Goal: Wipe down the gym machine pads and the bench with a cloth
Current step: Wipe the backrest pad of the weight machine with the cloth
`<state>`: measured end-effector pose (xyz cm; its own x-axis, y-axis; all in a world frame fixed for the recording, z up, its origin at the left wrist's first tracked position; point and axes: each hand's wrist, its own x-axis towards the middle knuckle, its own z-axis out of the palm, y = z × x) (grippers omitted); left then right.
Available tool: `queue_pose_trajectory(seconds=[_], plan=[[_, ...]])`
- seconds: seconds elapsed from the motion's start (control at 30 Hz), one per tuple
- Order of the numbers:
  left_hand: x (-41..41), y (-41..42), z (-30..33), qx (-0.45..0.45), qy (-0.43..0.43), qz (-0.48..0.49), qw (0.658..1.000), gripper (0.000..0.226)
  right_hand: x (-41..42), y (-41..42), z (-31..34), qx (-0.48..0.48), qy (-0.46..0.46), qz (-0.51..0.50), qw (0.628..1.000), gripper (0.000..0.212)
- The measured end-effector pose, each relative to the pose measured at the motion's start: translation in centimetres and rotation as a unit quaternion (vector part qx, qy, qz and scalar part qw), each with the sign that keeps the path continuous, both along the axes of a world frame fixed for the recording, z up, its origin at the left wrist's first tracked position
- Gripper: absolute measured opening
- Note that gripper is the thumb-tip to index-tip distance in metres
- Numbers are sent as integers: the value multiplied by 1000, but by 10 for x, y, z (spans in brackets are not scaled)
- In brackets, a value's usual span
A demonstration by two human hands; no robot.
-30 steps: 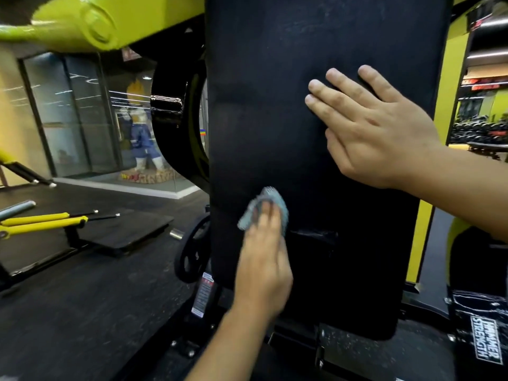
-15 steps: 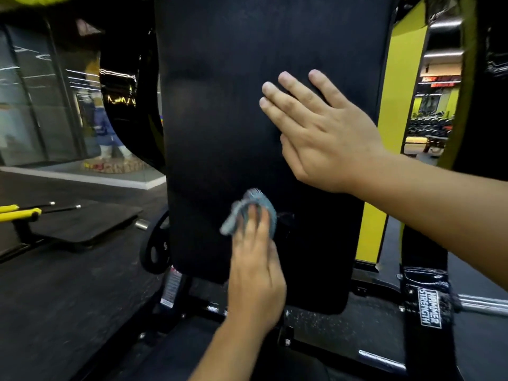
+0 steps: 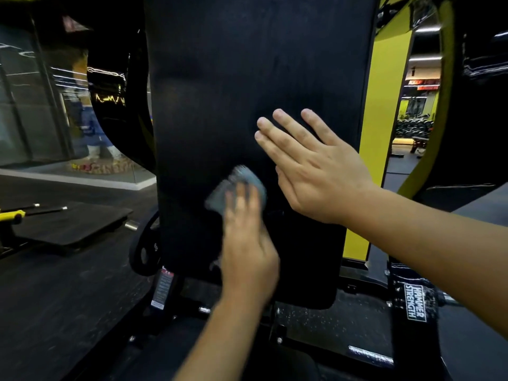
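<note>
One cloth (image 3: 238, 188) lies under left hand (image 3: 247, 243) fingertips.

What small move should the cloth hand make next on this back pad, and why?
Probably sweep the cloth upward: the left hand presses it low on the black back pad, whose large upper area lies above it, while the right hand rests flat, bracing the pad.

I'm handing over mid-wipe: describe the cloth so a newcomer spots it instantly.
Find the tall black back pad filling the middle of the view. Low on its face, the left hand presses a small crumpled cloth against the pad, just left of the flat right hand. It is the only grey-blue thing on the black pad, blurred and partly covered by the fingers.
</note>
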<state>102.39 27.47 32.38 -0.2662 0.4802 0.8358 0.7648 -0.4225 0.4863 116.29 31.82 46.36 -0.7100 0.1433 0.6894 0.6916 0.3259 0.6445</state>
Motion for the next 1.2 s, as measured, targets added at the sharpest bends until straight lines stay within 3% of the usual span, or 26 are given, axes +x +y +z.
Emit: queue_pose_trajectory(seconds=[0.13,0.27,0.37,0.47,0.57,0.63,0.7,0.8,0.93,1.0,1.1,1.2], plan=[[60,-28,-74,-11,191,-49,980,71,2,0,-1,0,-9,1,1000,59],[10,-23,-53,-15,322,-61,945,79,4,0,1,-5,-14,16,1000,59],[-44,-10,-14,-4,265,-9,964,74,3,0,2,-7,-14,22,1000,59],[-72,-1,19,-18,109,36,993,71,3,0,0,-9,-13,24,1000,59],[-52,5,32,-14,-48,68,996,67,3,0,0,-9,-16,27,999,58],[-13,1,15,-1,-60,48,997,74,2,2,-1,-2,-12,27,1000,58],[31,-10,-20,-15,24,-8,1000,83,2,3,-3,7,-8,26,1000,58],[66,-29,-58,-39,184,-41,981,77,4,3,-2,8,-9,26,1000,58],[9,-20,-47,-24,320,-59,945,77,3,3,-1,6,-13,25,1000,58],[-38,-10,-33,-22,283,-27,959,76,1,2,-1,6,-11,23,1000,58],[-87,-3,-9,-36,119,42,991,68,1,2,-1,2,-10,23,1000,58],[-74,3,6,-62,-42,68,995,63,0,2,-2,2,-11,23,1000,58]])
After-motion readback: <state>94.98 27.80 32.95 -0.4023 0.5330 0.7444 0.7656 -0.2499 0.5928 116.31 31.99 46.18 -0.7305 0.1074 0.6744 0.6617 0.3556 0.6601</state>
